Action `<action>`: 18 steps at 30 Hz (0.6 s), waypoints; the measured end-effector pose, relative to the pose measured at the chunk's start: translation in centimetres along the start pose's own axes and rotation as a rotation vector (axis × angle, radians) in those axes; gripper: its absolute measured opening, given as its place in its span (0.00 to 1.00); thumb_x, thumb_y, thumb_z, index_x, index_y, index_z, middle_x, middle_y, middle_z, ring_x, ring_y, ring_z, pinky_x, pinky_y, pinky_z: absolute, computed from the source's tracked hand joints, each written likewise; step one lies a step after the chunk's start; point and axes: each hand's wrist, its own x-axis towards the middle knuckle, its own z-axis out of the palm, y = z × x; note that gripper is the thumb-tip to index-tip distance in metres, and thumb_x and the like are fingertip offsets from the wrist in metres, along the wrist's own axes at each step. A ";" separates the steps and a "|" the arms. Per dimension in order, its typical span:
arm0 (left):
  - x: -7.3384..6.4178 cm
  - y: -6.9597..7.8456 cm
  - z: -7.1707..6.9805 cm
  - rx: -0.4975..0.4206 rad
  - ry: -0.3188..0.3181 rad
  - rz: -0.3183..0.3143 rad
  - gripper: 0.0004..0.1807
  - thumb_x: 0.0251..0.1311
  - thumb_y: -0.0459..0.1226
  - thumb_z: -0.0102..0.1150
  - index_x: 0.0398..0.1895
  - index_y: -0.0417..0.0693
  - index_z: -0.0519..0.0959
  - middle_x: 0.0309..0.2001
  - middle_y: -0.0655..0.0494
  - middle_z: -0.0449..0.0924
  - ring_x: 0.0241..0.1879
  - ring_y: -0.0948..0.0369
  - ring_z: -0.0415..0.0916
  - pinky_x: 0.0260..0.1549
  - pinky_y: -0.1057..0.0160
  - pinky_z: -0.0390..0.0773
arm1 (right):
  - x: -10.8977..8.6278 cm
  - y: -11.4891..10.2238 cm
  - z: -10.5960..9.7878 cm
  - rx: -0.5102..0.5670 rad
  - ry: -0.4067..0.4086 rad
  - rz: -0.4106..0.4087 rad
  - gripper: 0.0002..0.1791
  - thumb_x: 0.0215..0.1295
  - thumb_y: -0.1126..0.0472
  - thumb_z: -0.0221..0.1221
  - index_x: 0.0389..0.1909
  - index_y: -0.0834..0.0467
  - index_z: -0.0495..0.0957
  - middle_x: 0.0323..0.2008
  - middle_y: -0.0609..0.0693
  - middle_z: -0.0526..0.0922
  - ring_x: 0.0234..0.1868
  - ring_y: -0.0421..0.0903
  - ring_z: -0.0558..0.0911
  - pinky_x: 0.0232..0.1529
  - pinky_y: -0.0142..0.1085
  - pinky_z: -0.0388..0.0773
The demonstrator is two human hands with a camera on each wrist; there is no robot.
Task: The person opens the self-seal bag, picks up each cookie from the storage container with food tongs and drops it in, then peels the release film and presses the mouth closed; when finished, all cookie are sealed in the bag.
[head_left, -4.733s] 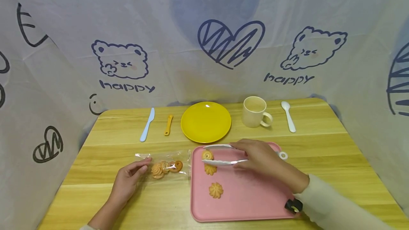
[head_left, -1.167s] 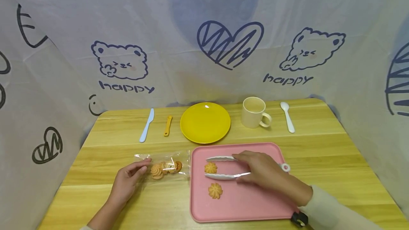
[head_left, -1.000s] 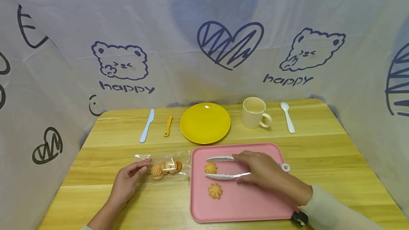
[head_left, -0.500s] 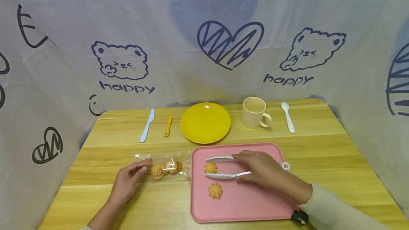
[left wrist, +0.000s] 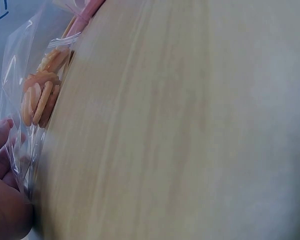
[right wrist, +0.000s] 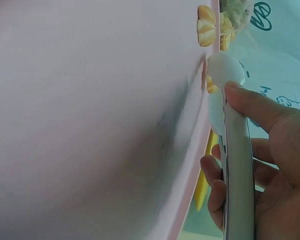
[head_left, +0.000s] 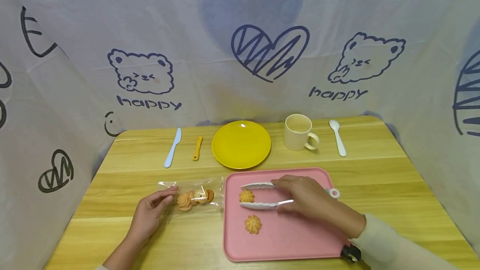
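Observation:
My left hand (head_left: 151,211) pinches the left end of a clear plastic bag (head_left: 170,183) between fingers and thumb. Several butter cookies (head_left: 184,201) lie in the bag, which reaches the left rim of a pink tray (head_left: 292,236). My right hand (head_left: 309,199) grips white-tipped tongs (head_left: 260,206) over that tray. Between the spread tips sits a flower-shaped cookie (head_left: 246,196), near the lower arm. Closer to me on the tray lies another cookie (head_left: 253,224). In the right wrist view, the thumb presses along one tong arm (right wrist: 238,165), with the fingers on its other side.
Behind the tray stand a yellow plate (head_left: 241,145) and a cream mug (head_left: 297,132). A white spoon (head_left: 338,138) lies at the right; a light blue knife (head_left: 173,148) and a small orange utensil (head_left: 197,148) lie left of the plate. A printed cloth (head_left: 210,74) hangs behind the table.
Earlier three cookies lay on the tray; the far one, between the tongs then, is gone from it. The tongs now stand around the middle cookie. The bag's cookies have shifted; my left hand stayed put.

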 end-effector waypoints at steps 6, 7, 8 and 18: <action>0.0 0.0 0.1 -0.003 0.007 0.000 0.13 0.71 0.27 0.59 0.53 0.25 0.81 0.57 0.51 0.85 0.58 0.76 0.78 0.58 0.75 0.78 | 0.5 -0.3 -0.3 0.012 -0.010 0.025 0.39 0.56 0.45 0.76 0.67 0.55 0.78 0.60 0.52 0.84 0.59 0.51 0.82 0.60 0.53 0.82; 0.0 0.0 0.1 0.001 0.006 -0.002 0.13 0.71 0.27 0.59 0.53 0.25 0.81 0.58 0.50 0.85 0.58 0.76 0.78 0.59 0.75 0.78 | 0.6 -0.4 -0.3 0.017 -0.014 0.029 0.39 0.56 0.45 0.76 0.67 0.55 0.78 0.60 0.52 0.84 0.60 0.51 0.82 0.61 0.53 0.82; 0.0 0.0 0.0 0.004 0.006 -0.005 0.13 0.71 0.28 0.59 0.53 0.25 0.81 0.58 0.50 0.85 0.59 0.76 0.77 0.59 0.75 0.78 | 0.8 -0.5 -0.3 0.015 -0.013 0.026 0.39 0.57 0.46 0.76 0.67 0.56 0.78 0.61 0.52 0.84 0.61 0.51 0.82 0.61 0.53 0.81; 0.2 -0.1 0.0 0.009 0.002 -0.015 0.13 0.71 0.27 0.59 0.54 0.26 0.81 0.59 0.49 0.84 0.59 0.76 0.77 0.59 0.75 0.78 | 3.1 -1.8 -0.1 0.033 -0.037 -0.011 0.37 0.60 0.45 0.73 0.69 0.53 0.76 0.63 0.50 0.82 0.63 0.50 0.81 0.62 0.51 0.81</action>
